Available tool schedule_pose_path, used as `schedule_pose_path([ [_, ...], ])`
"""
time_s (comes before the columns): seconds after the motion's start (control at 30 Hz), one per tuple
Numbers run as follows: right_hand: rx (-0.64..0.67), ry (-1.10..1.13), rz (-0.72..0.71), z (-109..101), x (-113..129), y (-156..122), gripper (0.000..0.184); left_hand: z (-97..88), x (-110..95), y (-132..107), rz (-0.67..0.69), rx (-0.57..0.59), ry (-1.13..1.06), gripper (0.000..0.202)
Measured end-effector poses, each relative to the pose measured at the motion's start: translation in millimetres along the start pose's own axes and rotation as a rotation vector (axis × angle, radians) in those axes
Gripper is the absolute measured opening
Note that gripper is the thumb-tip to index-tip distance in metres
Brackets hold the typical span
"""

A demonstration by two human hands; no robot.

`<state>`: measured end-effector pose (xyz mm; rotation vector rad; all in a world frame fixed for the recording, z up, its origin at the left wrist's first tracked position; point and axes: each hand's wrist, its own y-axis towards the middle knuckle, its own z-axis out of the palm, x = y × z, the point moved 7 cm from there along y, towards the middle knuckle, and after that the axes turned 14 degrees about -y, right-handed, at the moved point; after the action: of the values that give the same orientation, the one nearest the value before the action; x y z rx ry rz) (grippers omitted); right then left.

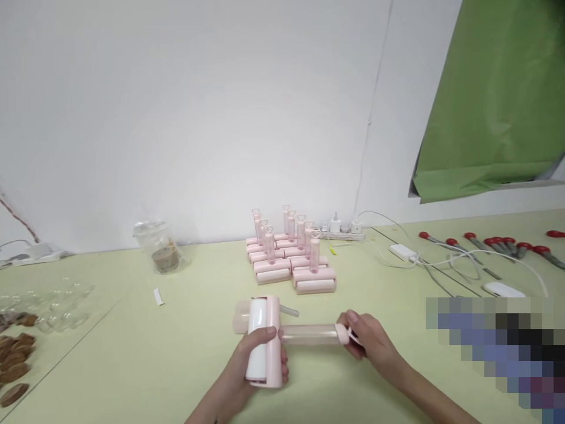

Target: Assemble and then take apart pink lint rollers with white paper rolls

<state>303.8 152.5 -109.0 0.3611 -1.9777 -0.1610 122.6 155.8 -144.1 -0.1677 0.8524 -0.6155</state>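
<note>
A pink and white lint roller (258, 340) is held level above the table between my two hands. My left hand (247, 359) is wrapped round its wide head, the thumb lying across the pink body. At the other end of the clear tubular handle (311, 335), my right hand (371, 341) pinches the pink end cap by its light loop. Behind the head, a translucent pink box-like piece (240, 318) shows in part. Next to it lies a thin greyish clear strip (289, 311), partly hidden by the roller.
Several similar lint rollers (315, 280) stand in rows by the wall. At left are a plastic bag (165, 253), a white packet (158, 297), brown wooden discs (15, 372) and clear rounded pieces (62, 306). Cables, a white adapter (402, 253) and red-ended grey tools (497, 242) lie right.
</note>
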Motion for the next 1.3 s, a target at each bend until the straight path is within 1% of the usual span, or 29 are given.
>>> schedule_pose_path([
  [0.07, -0.018, 0.049, 0.033, -0.1, -0.6, 1.7, 0.049, 6.2, -4.6, -2.4, 0.158, 0.046, 0.025, 0.026],
  [0.1, -0.015, 0.071, 0.046, 0.6, 0.2, 2.2, 0.047, 9.1, -4.7, -4.0, 0.210, 0.064, 0.038, 0.028],
  [0.17, -0.015, 0.075, 0.071, 1.6, 3.1, 2.3, 0.047, 12.4, -1.0, -6.2, 0.245, 0.079, 0.055, 0.031],
  [0.23, -0.043, 0.038, 0.100, 0.3, 6.4, 1.1, 0.048, 12.0, 4.6, -6.2, 0.213, 0.075, 0.048, 0.032],
  [0.33, -0.085, -0.016, 0.092, -3.3, 13.8, -2.1, 0.053, 9.3, 11.1, -3.4, 0.093, 0.094, 0.028, 0.033],
  [0.4, -0.074, -0.055, 0.048, -3.7, 19.4, -4.2, 0.056, 7.5, 10.9, -1.3, 0.035, 0.117, 0.034, 0.033],
  [0.47, -0.047, -0.080, 0.025, -3.0, 21.3, -5.5, 0.058, 6.2, 9.1, 0.1, 0.007, 0.126, 0.049, 0.032],
  [0.53, -0.014, -0.065, 0.062, -2.2, 17.3, -4.6, 0.058, 5.5, 7.4, 0.7, 0.017, 0.117, 0.062, 0.030],
  [0.6, 0.008, -0.030, 0.142, -2.2, 9.4, -1.4, 0.055, 4.4, 3.1, 0.1, 0.102, 0.086, 0.083, 0.030],
  [0.67, 0.023, -0.023, 0.242, -2.5, 0.2, 2.8, 0.054, 1.6, -6.7, -3.2, 0.283, 0.029, 0.179, 0.031],
  [0.73, 0.041, -0.020, 0.357, -1.5, -9.0, 5.4, 0.054, 1.3, -18.5, -10.8, 0.502, -0.016, 0.390, 0.031],
  [0.77, 0.057, 0.003, 0.409, 0.5, -12.7, 5.7, 0.055, 4.9, -22.2, -15.2, 0.591, 0.004, 0.518, 0.030],
  [0.8, 0.076, 0.044, 0.449, 3.4, -15.4, 5.4, 0.054, 10.9, -22.7, -19.0, 0.651, 0.060, 0.647, 0.030],
  [0.87, 0.095, 0.151, 0.489, 8.9, -18.1, 4.0, 0.051, 23.5, -18.8, -25.7, 0.708, 0.193, 0.838, 0.026],
  [0.9, 0.096, 0.199, 0.496, 10.9, -18.9, 3.1, 0.050, 28.2, -16.5, -28.3, 0.716, 0.235, 0.893, 0.023],
  [0.93, 0.091, 0.236, 0.497, 11.9, -19.7, 2.2, 0.049, 31.3, -15.5, -30.3, 0.724, 0.246, 0.925, 0.019],
  [1.03, 0.094, 0.316, 0.449, 13.9, -19.1, 0.7, 0.048, 34.7, -18.9, -33.7, 0.752, 0.195, 0.917, 0.013],
  [1.13, 0.067, 0.394, 0.407, 14.0, -16.8, 0.0, 0.046, 39.3, -22.4, -36.9, 0.808, 0.217, 0.939, 0.008],
  [1.23, 0.011, 0.417, 0.412, 11.4, -15.5, 0.0, 0.044, 45.2, -22.3, -42.2, 0.895, 0.219, 1.042, 0.011],
  [1.3, -0.036, 0.390, 0.389, 5.5, -12.7, 1.7, 0.044, 49.1, -19.7, -45.2, 0.923, 0.201, 1.083, 0.015],
])
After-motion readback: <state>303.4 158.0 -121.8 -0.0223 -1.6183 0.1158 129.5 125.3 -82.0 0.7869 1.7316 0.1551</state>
